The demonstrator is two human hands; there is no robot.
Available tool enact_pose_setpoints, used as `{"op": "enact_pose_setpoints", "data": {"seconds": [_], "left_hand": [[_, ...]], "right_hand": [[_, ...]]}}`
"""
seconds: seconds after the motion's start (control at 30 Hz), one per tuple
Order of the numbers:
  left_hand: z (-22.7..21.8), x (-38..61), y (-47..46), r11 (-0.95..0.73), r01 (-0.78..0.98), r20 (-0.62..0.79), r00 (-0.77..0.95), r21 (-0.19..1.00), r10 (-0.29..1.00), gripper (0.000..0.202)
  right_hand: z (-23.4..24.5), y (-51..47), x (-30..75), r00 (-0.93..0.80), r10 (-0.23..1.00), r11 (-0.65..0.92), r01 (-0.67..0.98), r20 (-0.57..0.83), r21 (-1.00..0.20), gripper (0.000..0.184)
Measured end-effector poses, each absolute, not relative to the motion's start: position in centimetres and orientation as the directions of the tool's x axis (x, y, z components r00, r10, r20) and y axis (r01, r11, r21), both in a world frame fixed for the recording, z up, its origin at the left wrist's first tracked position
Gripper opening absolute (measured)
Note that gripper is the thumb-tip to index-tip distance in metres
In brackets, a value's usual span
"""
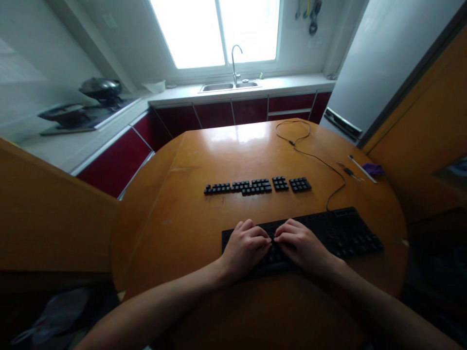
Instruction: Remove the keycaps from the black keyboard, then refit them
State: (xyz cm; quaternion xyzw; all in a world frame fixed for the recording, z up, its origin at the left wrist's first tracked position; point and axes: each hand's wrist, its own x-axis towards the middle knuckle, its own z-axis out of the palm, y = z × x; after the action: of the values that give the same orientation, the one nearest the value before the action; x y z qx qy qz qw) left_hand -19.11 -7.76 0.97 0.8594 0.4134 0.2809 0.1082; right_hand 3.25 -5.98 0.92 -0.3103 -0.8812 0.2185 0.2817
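Observation:
A black computer keyboard (330, 231) lies at a slant near the front of the wooden table, its right part in plain view. Over its left half, my left hand (248, 245) has its fingers curled and pinched together. My right hand (301, 243) is bent the same way, and the fingertips of both hands nearly meet on the keys. Whatever they pinch is too small and hidden to make out. Behind the keyboard, loose black keycaps stand in rows: a long block (251, 185), a smaller block (280, 183) and another block at the right (300, 184).
The keyboard's cable (328, 167) runs to a loop at the table's (153, 233) far edge. At the right lie a thin white stick (363, 169), a small dark tool (349, 171) and a purple cloth (372, 168). Beyond are a sink (218, 87) and a stove (105, 114).

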Motion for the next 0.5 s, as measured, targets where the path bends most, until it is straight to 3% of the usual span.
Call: {"op": "enact_pose_setpoints", "data": {"seconds": [0.2, 0.5], "left_hand": [[1.05, -19.10, -7.29, -0.523, 0.566, 0.324, 0.419, 0.637, 0.848, 0.007], [0.84, -19.19, -7.26, -0.574, 0.537, 0.371, 0.444, 0.618, 0.815, 0.006]], "right_hand": [[1.16, -6.03, 3.19, -0.640, 0.676, 0.707, 0.424, 0.366, -0.567, 0.015], [1.08, -6.04, 3.27, -0.637, 0.687, 0.692, 0.430, 0.349, -0.580, 0.016]]}}
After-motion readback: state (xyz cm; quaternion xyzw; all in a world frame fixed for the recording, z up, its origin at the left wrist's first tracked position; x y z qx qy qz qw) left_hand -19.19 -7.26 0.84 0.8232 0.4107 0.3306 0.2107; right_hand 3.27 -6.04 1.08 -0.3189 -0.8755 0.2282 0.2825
